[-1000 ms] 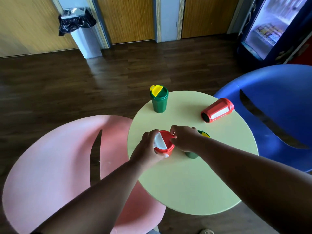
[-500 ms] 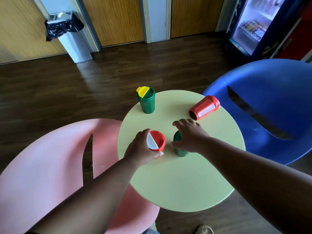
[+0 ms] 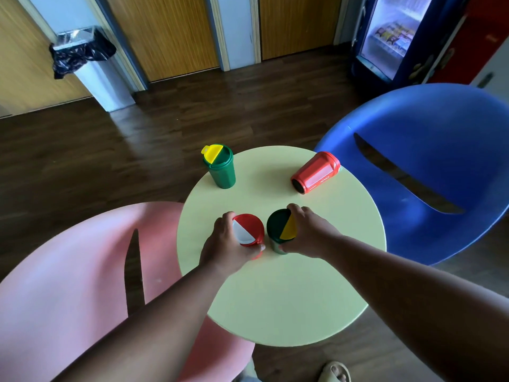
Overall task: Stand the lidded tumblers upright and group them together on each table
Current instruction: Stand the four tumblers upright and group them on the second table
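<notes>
Left hand [image 3: 228,245]: fingers and thumb curled round the red tumbler, gripping its side wall just under the lid.
Red tumbler, white-flap lid [image 3: 248,230]: upright, near the middle of the round table, just beside the green one.
Right hand [image 3: 308,234]: wrapped round the near green tumbler, fingertips at the lid rim, thumb low on the body.
Green tumbler, yellow-flap lid [image 3: 279,226]: upright, close to the red one; contact between them cannot be told.
Table [image 3: 289,304]: pale green, smooth top; cups would likely slide on it.
Handling: rigid plastic, probably light and empty; best taken round the body below the lid, since a flip flap may pop open.
Fallen red tumbler [image 3: 315,172]: on its side at the far right edge, base toward the camera; liable to roll.
Far green tumbler [image 3: 220,168]: upright at the far left edge, flap raised, well apart from the pair.
</notes>
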`<state>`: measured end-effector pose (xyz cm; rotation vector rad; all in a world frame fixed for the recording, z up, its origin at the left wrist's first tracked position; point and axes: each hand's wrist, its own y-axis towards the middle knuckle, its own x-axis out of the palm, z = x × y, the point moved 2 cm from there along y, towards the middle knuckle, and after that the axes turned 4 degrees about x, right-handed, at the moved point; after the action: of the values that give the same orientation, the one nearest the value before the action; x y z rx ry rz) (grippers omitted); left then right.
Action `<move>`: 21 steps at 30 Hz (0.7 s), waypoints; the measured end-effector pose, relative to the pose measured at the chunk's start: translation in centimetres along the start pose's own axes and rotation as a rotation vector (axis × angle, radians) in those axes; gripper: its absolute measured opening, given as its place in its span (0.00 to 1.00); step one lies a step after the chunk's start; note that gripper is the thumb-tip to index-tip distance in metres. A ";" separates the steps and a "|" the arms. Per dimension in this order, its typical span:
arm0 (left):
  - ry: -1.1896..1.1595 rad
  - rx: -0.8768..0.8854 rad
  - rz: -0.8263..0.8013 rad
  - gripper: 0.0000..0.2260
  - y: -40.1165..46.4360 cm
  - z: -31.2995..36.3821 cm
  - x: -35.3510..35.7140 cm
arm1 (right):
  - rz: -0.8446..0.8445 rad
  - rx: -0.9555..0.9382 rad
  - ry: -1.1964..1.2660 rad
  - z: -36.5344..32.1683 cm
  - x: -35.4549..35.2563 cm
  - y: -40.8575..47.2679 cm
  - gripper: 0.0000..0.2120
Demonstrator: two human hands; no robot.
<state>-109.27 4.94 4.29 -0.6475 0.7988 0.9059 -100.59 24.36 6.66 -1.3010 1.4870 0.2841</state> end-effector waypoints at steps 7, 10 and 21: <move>0.017 -0.039 0.016 0.46 0.3 1.3 0.7 | 0.111 0.080 0.029 0.4 0.3 -0.1 0.41; 0.018 -0.044 0.017 0.45 0.5 1.7 1.0 | 0.134 0.095 0.056 0.7 0.5 0.0 0.40; 0.012 -0.061 0.024 0.44 1.2 3.0 1.4 | 0.169 0.125 0.133 1.2 0.3 0.5 0.42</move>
<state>-108.80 8.43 4.60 -0.6982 0.7933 0.9525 -100.30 25.30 5.68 -1.1143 1.7041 0.2136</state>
